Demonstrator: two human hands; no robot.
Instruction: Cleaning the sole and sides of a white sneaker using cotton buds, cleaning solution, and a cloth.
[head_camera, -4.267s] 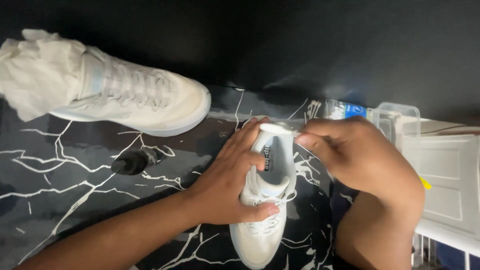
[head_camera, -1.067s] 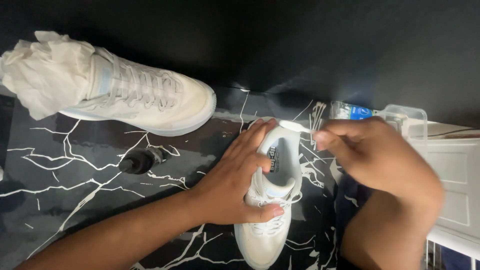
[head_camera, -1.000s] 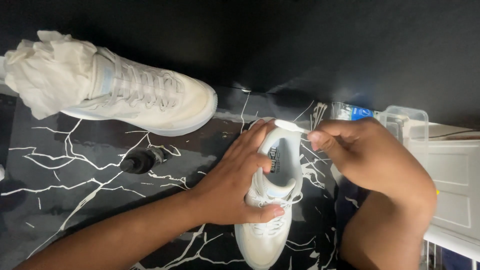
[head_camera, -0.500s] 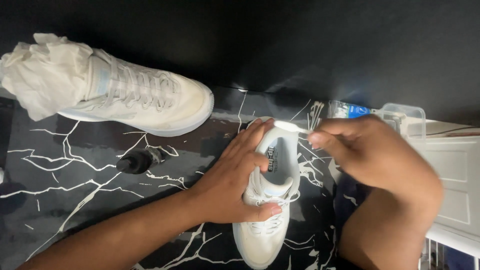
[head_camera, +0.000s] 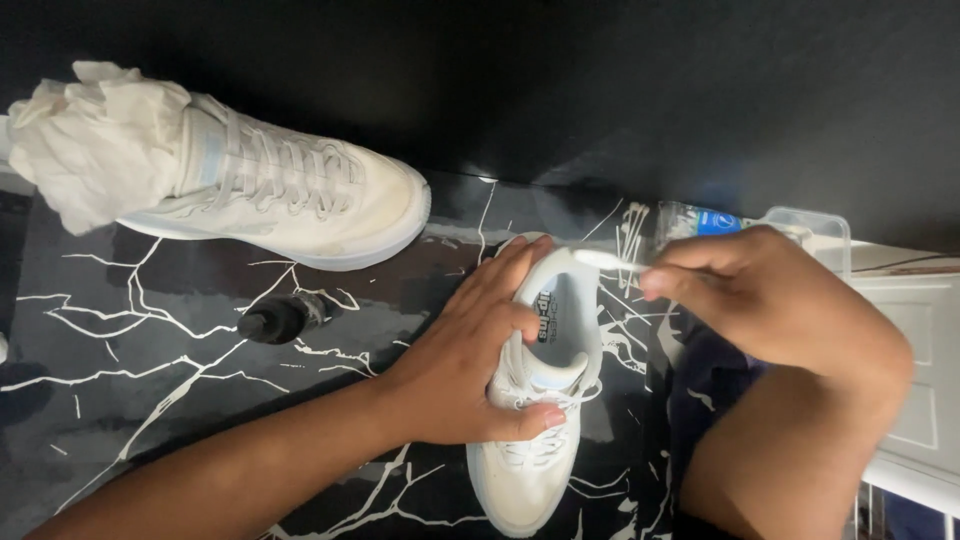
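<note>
While left hand (head_camera: 470, 370) grip clasps white sneaker (head_camera: 535, 400), right hand (head_camera: 770, 295) grip pinches white swab (head_camera: 605, 259) at heel

Materials and finish: white shoes on a glossy marble-look worktop.

Worktop (head_camera: 150, 400): black, smooth, glossy, with white veins like marble; it catches light near the far edge. Held shoe (head_camera: 535, 440): white, upper looks like soft synthetic or leather, matt, with woven cloth laces and a smooth paler sole. Second shoe (head_camera: 300, 195): same matt white upper, slightly yellowed at the toe, cloth laces, stuffed with crumpled white paper (head_camera: 95, 145), matt and creased. Small bottle (head_camera: 283, 318): dark, smooth, faintly shiny, probably plastic. Clear container (head_camera: 810, 225): transparent glossy plastic. Thin white stick (head_camera: 610, 261) in the right-hand fingers (head_camera: 690, 280): matt; material cannot be told. Backdrop: dark, matt.
</note>
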